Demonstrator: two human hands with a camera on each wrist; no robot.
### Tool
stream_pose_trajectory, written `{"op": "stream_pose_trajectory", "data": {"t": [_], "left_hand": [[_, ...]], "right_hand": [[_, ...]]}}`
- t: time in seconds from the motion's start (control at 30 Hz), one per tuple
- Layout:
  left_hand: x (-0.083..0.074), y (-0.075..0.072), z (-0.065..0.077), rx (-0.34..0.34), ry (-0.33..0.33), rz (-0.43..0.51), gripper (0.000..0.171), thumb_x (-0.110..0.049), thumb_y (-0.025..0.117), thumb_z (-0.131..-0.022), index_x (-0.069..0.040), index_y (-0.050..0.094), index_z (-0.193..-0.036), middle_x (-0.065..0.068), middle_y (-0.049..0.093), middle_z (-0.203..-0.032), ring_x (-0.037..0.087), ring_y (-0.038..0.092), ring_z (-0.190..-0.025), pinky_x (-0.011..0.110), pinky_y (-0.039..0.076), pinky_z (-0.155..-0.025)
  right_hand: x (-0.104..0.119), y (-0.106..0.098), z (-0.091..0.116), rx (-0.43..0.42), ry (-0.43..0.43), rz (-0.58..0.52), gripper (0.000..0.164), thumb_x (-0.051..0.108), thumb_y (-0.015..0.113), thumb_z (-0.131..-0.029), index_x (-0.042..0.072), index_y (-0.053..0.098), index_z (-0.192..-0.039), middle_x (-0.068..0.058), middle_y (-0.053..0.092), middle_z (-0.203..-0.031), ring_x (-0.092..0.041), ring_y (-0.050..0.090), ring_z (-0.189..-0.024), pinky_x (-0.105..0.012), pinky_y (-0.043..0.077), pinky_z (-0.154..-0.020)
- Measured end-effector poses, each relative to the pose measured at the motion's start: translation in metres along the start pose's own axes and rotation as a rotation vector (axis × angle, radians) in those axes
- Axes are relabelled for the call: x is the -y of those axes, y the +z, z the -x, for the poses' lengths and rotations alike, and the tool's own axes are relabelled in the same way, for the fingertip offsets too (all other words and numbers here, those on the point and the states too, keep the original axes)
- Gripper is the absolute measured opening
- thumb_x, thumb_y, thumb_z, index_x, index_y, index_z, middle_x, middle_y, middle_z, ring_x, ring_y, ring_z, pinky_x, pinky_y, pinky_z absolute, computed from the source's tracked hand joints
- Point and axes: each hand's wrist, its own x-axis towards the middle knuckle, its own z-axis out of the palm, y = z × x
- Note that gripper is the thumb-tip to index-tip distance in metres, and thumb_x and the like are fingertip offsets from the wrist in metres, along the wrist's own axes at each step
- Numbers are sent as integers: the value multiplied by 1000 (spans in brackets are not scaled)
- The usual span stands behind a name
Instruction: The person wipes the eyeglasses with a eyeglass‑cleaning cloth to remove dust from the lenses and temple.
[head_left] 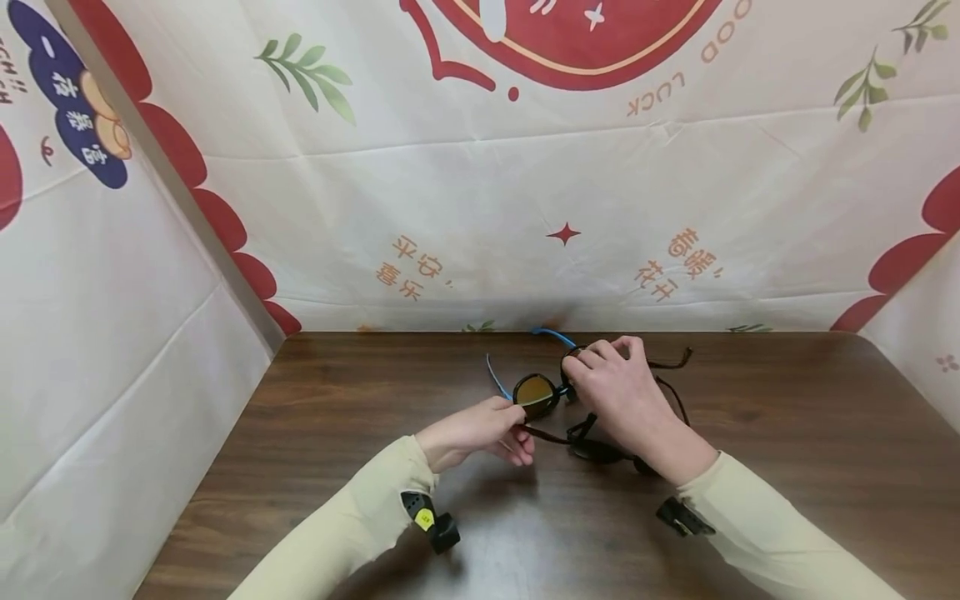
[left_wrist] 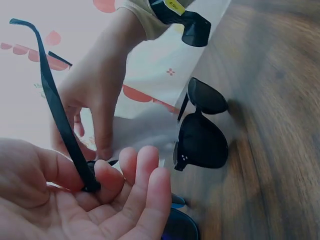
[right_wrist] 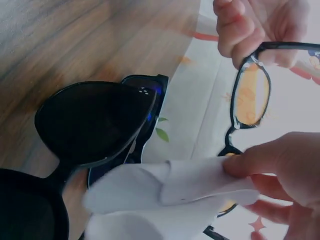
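Note:
My left hand (head_left: 477, 429) pinches black-framed glasses with amber lenses (right_wrist: 252, 95) near a hinge. In the left wrist view, their dark temple (left_wrist: 60, 107) slants up past the thumb. My right hand (head_left: 618, 392) pinches a folded pale cloth (right_wrist: 170, 192) at the far lens, which the cloth and fingers partly cover. In the head view the right hand hides the cloth. Black sunglasses (left_wrist: 202, 142) lie on the table below the right hand. Near the held glasses, blue temples (head_left: 555, 335) stick out; much of the pair they belong to is hidden.
The brown wooden table (head_left: 337, 467) ends at a printed white cloth backdrop (head_left: 480, 217). Another cloth panel (head_left: 112, 333) hangs along the left side. A small black camera (head_left: 435, 521) is strapped on the left wrist, another black device (head_left: 684, 517) on the right.

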Motion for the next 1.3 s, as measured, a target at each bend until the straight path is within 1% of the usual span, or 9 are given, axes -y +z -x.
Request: {"op": "stream_pose_trajectory", "data": {"t": [0.17,0.33,0.47,0.6,0.77,0.93,1.07,1.2,1.3], "left_hand": [[0,1,-1,-19,0,-39,28,-6,35,-94,12,57,-94,17,64,-79,15,62,-65,43,55,-77],[2,7,-2,-8,12,-56,25,-5,36,-92,7,58,-86,10,62,-72,13,61,-62,40,56,-74],[2,7,-1,-33,15,-38,24,-5,37,-93,5,57,-84,11,63,-73,14,62,-63,40,56,-75],[2,4,2,-66,20,-15,19,-6,37,-95,1,53,-86,14,64,-77,16,63,-65,42,56,-76],[3,5,5,-71,17,-38,16,-6,38,-94,0,50,-85,12,62,-75,15,62,-63,41,56,-74],[3,10,6,-52,27,-34,17,-6,38,-94,0,51,-85,10,60,-74,14,61,-62,41,56,-73],[2,10,7,-34,38,-19,19,-7,36,-95,0,52,-87,10,60,-75,14,62,-63,41,56,-74],[1,8,7,-44,35,-12,20,-7,36,-95,0,52,-86,14,61,-77,15,62,-63,42,56,-75],[1,8,7,-48,35,-22,20,-7,36,-95,1,52,-86,13,61,-77,14,62,-63,41,56,-75]], "right_hand": [[1,-1,3,48,84,67,25,-6,75,-76,7,57,-87,-9,64,-81,-31,54,-92,-53,38,-82],[3,3,4,-75,157,90,26,-13,71,-76,1,51,-85,-18,59,-81,-40,52,-97,-58,38,-82],[5,6,2,-150,137,-3,26,-14,71,-74,2,52,-84,-18,61,-83,-40,52,-98,-65,35,-89],[7,6,1,-104,120,-107,24,-9,72,-74,6,55,-81,-11,65,-83,-35,53,-99,-66,33,-92],[7,4,6,-60,162,-46,26,-11,74,-74,3,56,-87,-14,63,-86,-37,51,-102,-64,35,-92],[5,7,6,-218,165,-9,30,-14,74,-70,-1,54,-88,-20,60,-87,-42,52,-100,-63,38,-88],[5,6,1,-317,117,-74,24,-11,74,-73,1,57,-86,-16,63,-86,-39,55,-97,-63,36,-88],[5,5,1,-280,79,-128,18,-5,73,-78,5,59,-84,-10,66,-85,-33,56,-94,-61,35,-87],[5,4,3,-230,108,-52,18,-5,72,-77,4,58,-85,-11,66,-83,-34,55,-93,-61,36,-86]]}}
